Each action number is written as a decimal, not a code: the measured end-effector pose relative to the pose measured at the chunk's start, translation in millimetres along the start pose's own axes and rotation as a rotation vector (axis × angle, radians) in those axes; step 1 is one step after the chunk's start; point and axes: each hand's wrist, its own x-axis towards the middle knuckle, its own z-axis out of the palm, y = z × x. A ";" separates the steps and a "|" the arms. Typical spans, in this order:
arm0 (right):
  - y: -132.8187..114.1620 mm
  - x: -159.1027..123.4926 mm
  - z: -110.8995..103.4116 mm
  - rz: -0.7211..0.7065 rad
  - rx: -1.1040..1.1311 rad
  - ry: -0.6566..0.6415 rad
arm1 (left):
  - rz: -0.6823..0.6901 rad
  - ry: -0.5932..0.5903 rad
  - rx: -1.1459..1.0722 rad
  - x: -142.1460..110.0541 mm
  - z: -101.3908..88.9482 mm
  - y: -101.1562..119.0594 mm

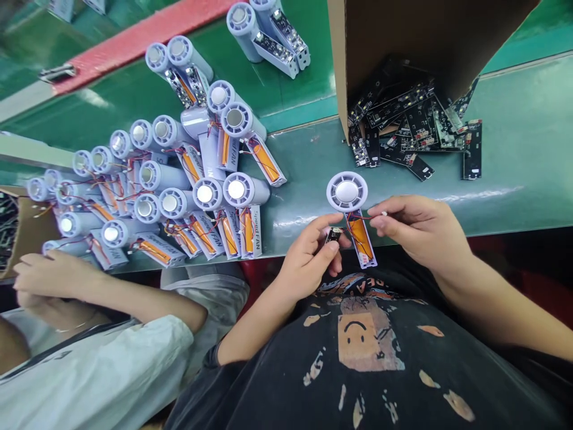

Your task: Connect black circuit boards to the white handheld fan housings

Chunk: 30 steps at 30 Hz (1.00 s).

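Before us, 1 fan unit is at the near edge of the bench, between our left hand, which holds a circuit board, and our right hand, which holds a wire connector. Beyond it to the right, more boards spill from a box onto the bench. To our left spreads a cluster of fans, with 2 others farther back, left of the box. At far left, a co-worker's hand is near another box.

"Speed FAN" is marked on the sides of several fan casings; lettering on the black shirt is only partly legible.
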 end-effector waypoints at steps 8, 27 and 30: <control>-5.1 2.7 15.2 -0.407 -0.205 -0.112 | 0.187 0.073 0.164 2.6 6.4 9.1; -3.0 0.4 22.1 -0.602 -0.331 0.035 | 0.397 0.223 0.416 10.7 5.2 10.7; -0.5 -1.3 23.1 -0.730 -0.439 0.078 | 0.275 0.211 0.180 10.4 9.7 8.2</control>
